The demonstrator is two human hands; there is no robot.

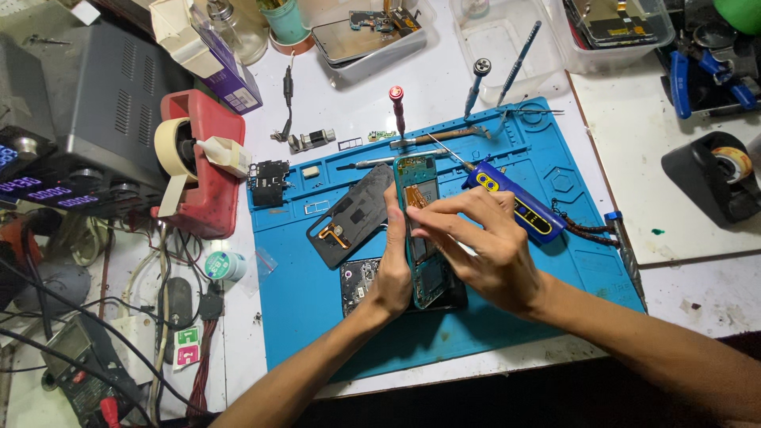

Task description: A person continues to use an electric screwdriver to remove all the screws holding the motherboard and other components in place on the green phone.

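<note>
Your left hand grips the opened phone, long axis running away from you; your right hand pinches at its upper half.

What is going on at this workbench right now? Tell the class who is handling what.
A person is working on an opened phone tilted up on its edge over a blue work mat. The left hand steadies the phone's side, while the right hand reaches its fingertips into the exposed inside. A black back cover lies flat on the mat just left of the phone. A blue and yellow tool and several screwdrivers rest nearby, untouched.
</note>
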